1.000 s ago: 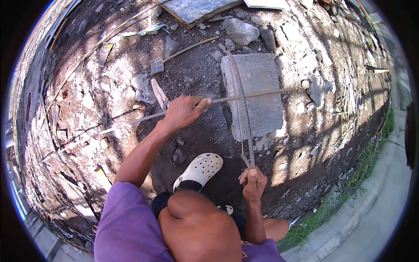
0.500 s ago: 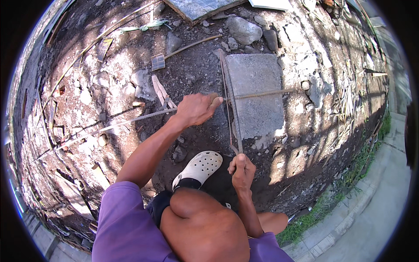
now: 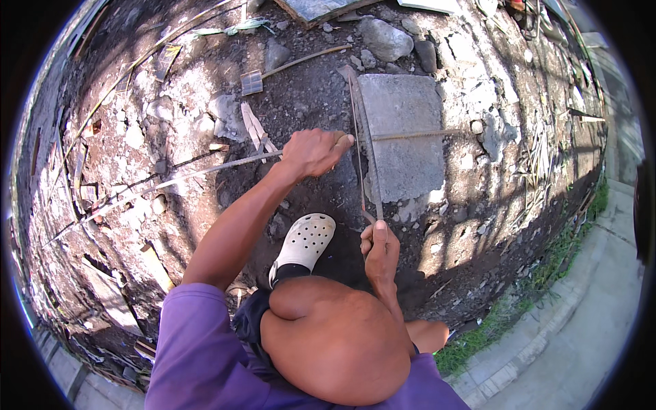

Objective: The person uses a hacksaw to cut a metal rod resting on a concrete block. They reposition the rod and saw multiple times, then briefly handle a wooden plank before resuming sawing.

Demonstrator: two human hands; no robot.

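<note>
My left hand is closed round a long ribbed steel bar. The bar runs out to the left of the fist and to the right over a flat concrete slab. Crossing the bar just right of that fist is a hacksaw with a frame of bent ribbed rod and a thin blade along its left side. Nearer to me, my right hand is wrapped round the saw's near end. Where blade and bar meet, it is too small to see any cut.
Grey stones lie beyond the slab. A stick with a small square head, splintered wood and rubble cover the ground. My white clog stands near the left hand. A concrete kerb with grass curves along the right.
The whole view has shifted slightly, so the slab and bar sit a little higher in the picture. Both hands keep their grips, and the saw still lies across the bar.
</note>
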